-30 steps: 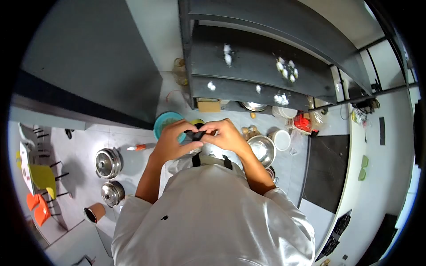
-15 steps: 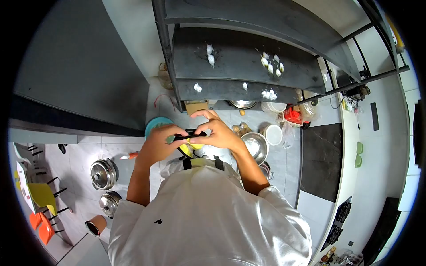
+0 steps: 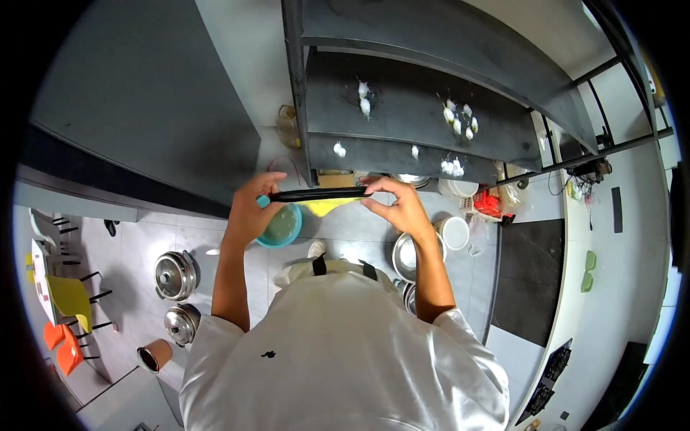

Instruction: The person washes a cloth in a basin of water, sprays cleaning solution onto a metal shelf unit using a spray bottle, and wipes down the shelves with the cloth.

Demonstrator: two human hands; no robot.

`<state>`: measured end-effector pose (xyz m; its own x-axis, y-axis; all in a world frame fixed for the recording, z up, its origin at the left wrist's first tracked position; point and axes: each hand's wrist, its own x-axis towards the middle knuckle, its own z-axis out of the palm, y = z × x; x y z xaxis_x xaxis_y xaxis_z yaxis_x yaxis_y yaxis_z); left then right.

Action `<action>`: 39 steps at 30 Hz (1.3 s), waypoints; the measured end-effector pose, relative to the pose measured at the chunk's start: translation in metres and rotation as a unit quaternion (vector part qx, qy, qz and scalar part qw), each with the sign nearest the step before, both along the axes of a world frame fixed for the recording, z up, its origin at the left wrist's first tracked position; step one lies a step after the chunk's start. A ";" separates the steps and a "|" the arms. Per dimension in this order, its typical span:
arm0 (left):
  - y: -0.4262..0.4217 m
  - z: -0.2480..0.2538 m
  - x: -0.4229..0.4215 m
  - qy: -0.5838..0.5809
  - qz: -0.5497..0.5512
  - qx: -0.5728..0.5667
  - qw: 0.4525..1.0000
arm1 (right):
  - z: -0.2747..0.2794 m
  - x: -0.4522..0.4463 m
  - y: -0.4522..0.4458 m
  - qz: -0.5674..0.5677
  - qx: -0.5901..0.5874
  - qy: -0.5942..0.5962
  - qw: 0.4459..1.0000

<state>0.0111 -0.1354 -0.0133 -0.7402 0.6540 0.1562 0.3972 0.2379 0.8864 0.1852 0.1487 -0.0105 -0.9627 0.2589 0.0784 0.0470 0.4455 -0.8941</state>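
A long black strip (image 3: 320, 195) is stretched level between my two hands, in front of my chest. Below its middle hangs a yellow, cloth-like piece (image 3: 327, 207); whether it joins the strip I cannot tell. My left hand (image 3: 250, 210) pinches the strip's left end, the thumb pointing inward. At the other end, my right hand (image 3: 397, 208) grips it between thumb and fingers. Beyond my hands stands a dark grey shelf unit (image 3: 410, 79) with white foam-like blobs (image 3: 457, 123) on its boards. Under my left hand is a turquoise basin (image 3: 296, 228) of cloudy liquid.
A metal bowl (image 3: 404, 257) and a white-lidded tub (image 3: 453, 233) stand on the floor to my right. Lidded pots (image 3: 175, 276) and a brown bin (image 3: 154, 355) are at left. A tall dark panel (image 3: 144, 100) rises beside my left arm.
My hands have moved apart and slightly up, drawing the black strip out from a short bunched shape to a long straight one. The view has shifted a little, and more of the basin shows.
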 end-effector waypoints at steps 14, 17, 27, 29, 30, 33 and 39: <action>0.066 0.020 0.030 -0.085 -0.177 0.070 0.978 | -0.014 -0.024 -0.024 0.110 -0.250 0.082 0.958; 0.083 0.045 0.027 -0.080 -0.215 -0.142 0.963 | -0.013 -0.018 -0.022 0.113 -0.351 0.069 0.927; 0.082 0.070 0.040 -0.093 -0.216 0.081 0.968 | -0.031 0.009 -0.013 0.173 -0.409 -0.048 0.895; 0.071 0.073 0.029 -0.155 -0.135 0.141 0.969 | -0.034 0.010 -0.008 0.189 -0.166 -0.112 0.961; 0.067 0.080 0.023 -0.130 -0.084 0.177 0.972 | -0.040 0.010 -0.008 0.177 -0.093 -0.107 0.974; 0.055 0.095 0.009 -0.066 0.043 0.225 0.971 | -0.062 0.013 -0.009 0.126 -0.103 -0.047 0.985; 0.031 0.058 -0.002 -0.027 0.134 0.122 0.983 | -0.041 0.007 -0.010 0.010 -0.423 -0.012 0.906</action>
<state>0.0096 -0.1045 0.0443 -0.8926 0.3819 0.2396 0.2993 0.1045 0.9484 0.1921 0.1390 -0.0517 -0.9667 0.1991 -0.1606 0.0699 -0.3983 -0.9146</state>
